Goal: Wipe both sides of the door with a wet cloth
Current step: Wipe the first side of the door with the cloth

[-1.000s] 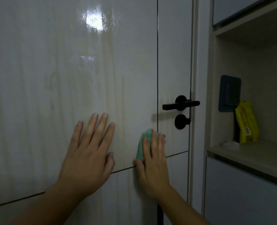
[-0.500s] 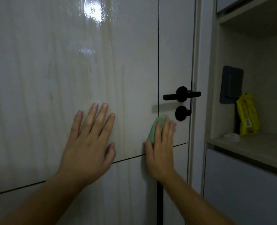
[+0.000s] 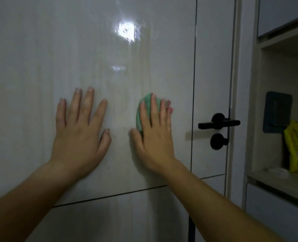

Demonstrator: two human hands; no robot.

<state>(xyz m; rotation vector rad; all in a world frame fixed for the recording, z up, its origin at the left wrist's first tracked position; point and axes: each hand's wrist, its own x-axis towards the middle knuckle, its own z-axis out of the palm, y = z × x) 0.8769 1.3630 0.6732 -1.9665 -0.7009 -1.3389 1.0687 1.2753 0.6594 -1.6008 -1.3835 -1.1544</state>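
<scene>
On the pale wooden shelf (image 3: 284, 185) at right: a yellow packet (image 3: 297, 149) standing upright, a small whitish item (image 3: 276, 171) just beside it.

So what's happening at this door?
A person is cleaning the door. Their right hand presses a green cloth flat against it, just left of the black handle. The left hand rests flat on the door beside it, holding nothing.
</scene>
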